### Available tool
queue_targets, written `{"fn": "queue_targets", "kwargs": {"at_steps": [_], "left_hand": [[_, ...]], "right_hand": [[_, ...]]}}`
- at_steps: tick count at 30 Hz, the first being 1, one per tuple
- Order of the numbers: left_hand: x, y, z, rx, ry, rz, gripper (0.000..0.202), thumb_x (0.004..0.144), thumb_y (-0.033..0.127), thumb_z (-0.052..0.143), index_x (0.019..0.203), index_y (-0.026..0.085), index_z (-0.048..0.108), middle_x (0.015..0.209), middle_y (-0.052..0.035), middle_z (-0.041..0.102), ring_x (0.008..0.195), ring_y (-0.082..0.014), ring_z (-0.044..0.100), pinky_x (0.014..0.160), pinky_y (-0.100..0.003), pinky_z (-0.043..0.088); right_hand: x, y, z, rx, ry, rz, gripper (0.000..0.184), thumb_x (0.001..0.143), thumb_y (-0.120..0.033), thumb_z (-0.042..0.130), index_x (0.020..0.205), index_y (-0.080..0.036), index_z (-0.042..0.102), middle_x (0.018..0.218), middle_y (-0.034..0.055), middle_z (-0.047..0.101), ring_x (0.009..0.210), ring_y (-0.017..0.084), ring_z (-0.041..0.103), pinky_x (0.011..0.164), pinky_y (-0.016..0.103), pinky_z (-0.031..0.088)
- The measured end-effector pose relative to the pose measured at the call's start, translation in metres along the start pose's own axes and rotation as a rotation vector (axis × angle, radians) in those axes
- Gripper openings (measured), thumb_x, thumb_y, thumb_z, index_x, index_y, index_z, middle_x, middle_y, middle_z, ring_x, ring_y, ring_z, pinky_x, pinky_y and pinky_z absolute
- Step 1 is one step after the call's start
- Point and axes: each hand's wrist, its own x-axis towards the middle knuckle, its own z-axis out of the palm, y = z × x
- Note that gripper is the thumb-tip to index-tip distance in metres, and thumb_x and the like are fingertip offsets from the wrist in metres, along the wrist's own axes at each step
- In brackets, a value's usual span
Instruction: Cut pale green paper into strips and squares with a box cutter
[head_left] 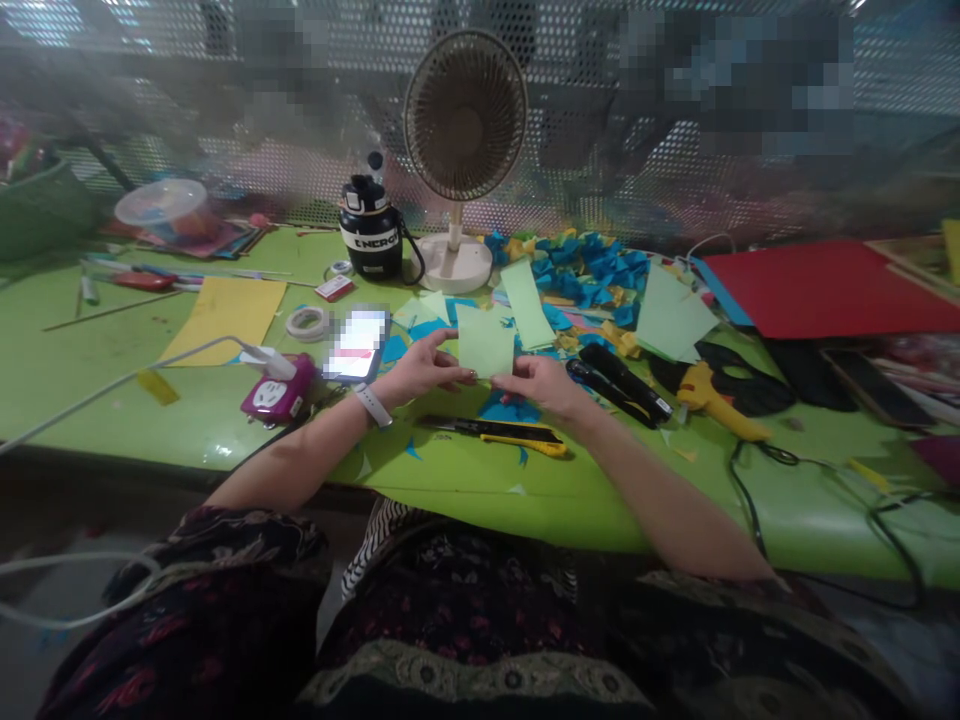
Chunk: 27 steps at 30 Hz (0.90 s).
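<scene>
Both my hands are raised a little above the green table top point(187, 420), holding a small rectangle of pale green paper point(485, 342) by its lower edge. My left hand point(424, 365) pinches the paper's lower left corner, and my right hand point(540, 385) grips the lower right side. A yellow and black box cutter point(491, 435) lies on the table just below my hands. A black stapler point(622, 385) lies to the right of my right hand. A phone with a blurred screen point(356, 345) lies beyond my left hand.
Several paper scraps and a heap of folded blue paper point(585, 268) lie beyond my hands. Around them are a yellow sheet point(225, 320), a tape roll point(307, 322), a black flask point(370, 230), a desk fan point(465, 130), a pink power socket point(277, 392), a yellow glue gun point(709, 400) and a red board point(825, 290).
</scene>
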Motion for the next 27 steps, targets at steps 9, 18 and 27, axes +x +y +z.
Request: {"fn": "queue_targets", "kwargs": {"at_steps": [9,18,27], "left_hand": [[0.004,-0.003,-0.003,-0.007,0.008,0.052,0.069,0.081,0.015,0.085,0.136,0.013,0.045,0.074,-0.0017,0.076,0.074,-0.0199,0.078,0.074,-0.031,0.062],[0.009,0.009,-0.018,-0.146,0.178,0.082,0.060,0.080,0.012,0.084,0.127,0.012,0.047,0.082,-0.0059,0.078,0.082,-0.0205,0.079,0.085,-0.035,0.062],[0.013,0.012,-0.019,-0.216,0.205,0.150,0.048,0.078,0.010,0.084,0.113,0.016,0.052,0.084,-0.0008,0.077,0.084,-0.0158,0.078,0.080,-0.027,0.062]], "right_hand": [[0.002,-0.001,-0.008,-0.045,-0.021,-0.023,0.038,0.063,-0.049,0.090,0.070,-0.017,0.072,0.077,0.0074,0.077,0.057,0.013,0.064,0.059,0.028,0.052],[-0.016,-0.016,-0.041,-0.374,0.012,-0.158,0.035,0.077,-0.051,0.078,0.092,-0.019,0.078,0.092,0.0095,0.079,0.078,0.022,0.072,0.076,0.037,0.058],[-0.052,0.022,-0.029,-1.038,-0.224,-0.493,0.030,0.098,-0.036,0.061,0.120,-0.021,0.074,0.119,0.0158,0.072,0.113,0.031,0.066,0.099,0.048,0.054]]}}
